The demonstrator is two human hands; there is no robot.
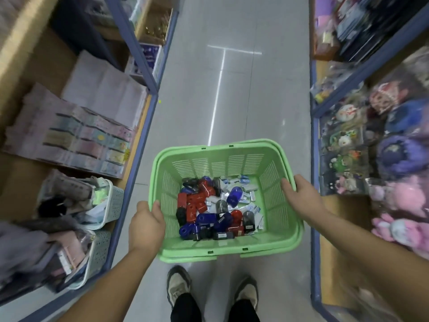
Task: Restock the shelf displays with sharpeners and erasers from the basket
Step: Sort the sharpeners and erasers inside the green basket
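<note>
- A green basket [216, 163] is in the lower middle of the frame. Two hands hold it by its sides, above a grey floor [232, 89].
- The left hand [145, 225] is on the left rim of the basket. Its grip is closed tight round the rim, with the thumb on the inside.
- The right hand [299, 196] is on the right rim. Its grip is closed round the rim too, and its thumb lies on the inside wall.
- The sharpeners [199, 205] lie in a heap on the bottom of the basket. They are red, blue, black and grey. Most are at the left and near side of the bottom.
- The erasers [246, 182] are small packs in white and blue wrappers. They lie at the far right of the bottom, and some are under the sharpeners.
- Two shoes [178, 284] stand on the floor, at the bottom of the frame, just under the basket.
- A shelf with a blue edge [137, 135] runs down the left of the frame. Flat paper packs [69, 135] lie on it at the middle left. Small white tubs [111, 201] full of blurry things sit at the lower left.
- Another blue shelf [313, 135] runs down the right of the frame. Soft toys [406, 198] in pink, purple and blue are packed on it. They are too blurry to tell more.
</note>
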